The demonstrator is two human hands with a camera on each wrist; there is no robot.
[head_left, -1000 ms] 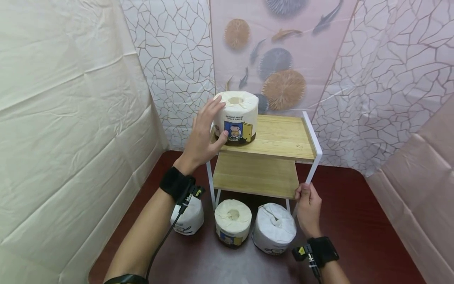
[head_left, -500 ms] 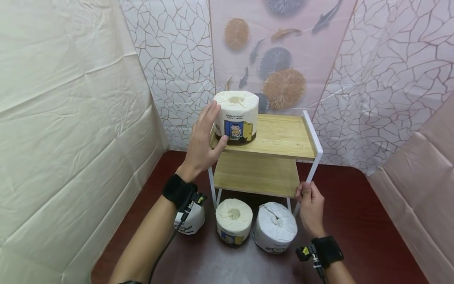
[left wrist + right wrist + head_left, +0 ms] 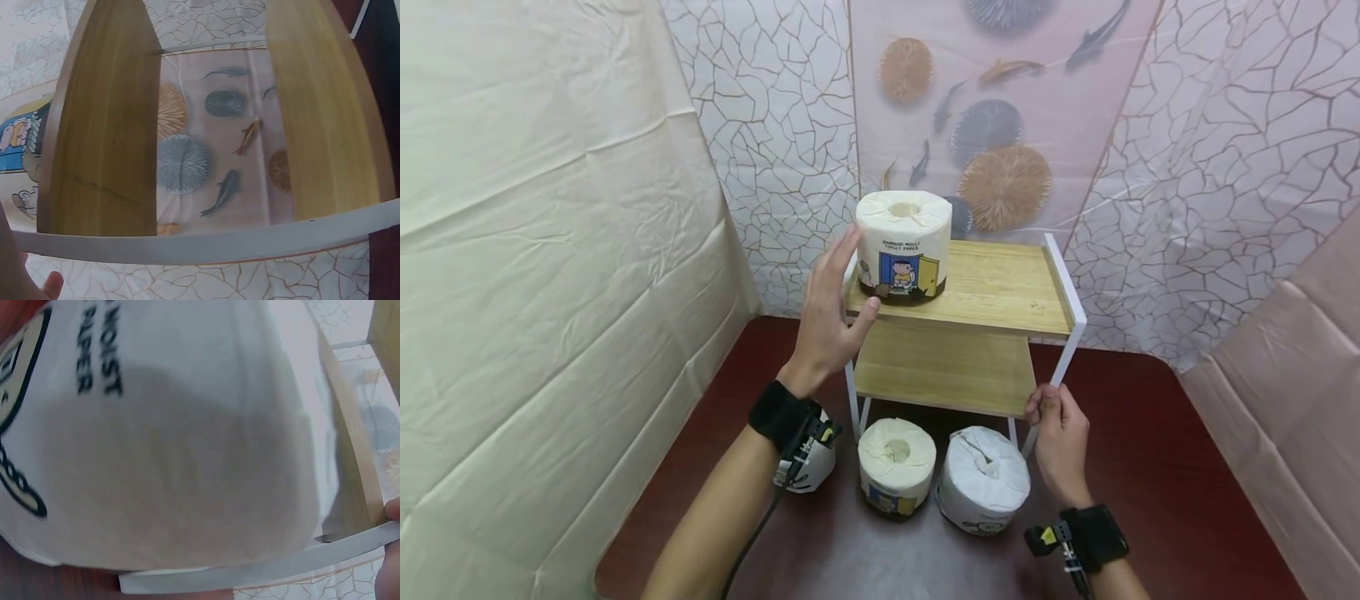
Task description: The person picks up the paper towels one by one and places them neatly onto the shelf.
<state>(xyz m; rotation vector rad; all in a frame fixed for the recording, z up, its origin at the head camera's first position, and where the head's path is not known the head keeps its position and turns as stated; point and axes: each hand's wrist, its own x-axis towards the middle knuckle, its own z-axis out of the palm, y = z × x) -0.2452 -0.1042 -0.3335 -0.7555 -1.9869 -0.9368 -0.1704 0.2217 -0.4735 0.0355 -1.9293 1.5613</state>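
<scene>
On the top board of a small wooden shelf [image 3: 1007, 287] with a white frame stands a wrapped toilet roll [image 3: 904, 258], upright at the left end. Beside its left side is my left hand [image 3: 823, 321], fingers straight and thumb apart; whether the fingertips touch the wrapper is hard to tell. The left wrist view catches part of the same roll's printed wrapper [image 3: 17, 147] and the thumb at the lower left. My right hand [image 3: 1062, 442] grips the shelf's right front leg at the height of the lower board. A white toilet roll [image 3: 175, 456] fills most of the right wrist view.
Three more wrapped rolls stand on the dark red table [image 3: 1150, 467]: a cream one [image 3: 897, 467] in front of the shelf, a white one [image 3: 983, 479] by my right hand, and another [image 3: 812, 467] partly hidden behind my left wrist. Fabric walls surround the table.
The left hand's fingers have come off the top roll's upper edge and drawn slightly down and away from it. The roll stays on the shelf, and the right hand keeps its grip.
</scene>
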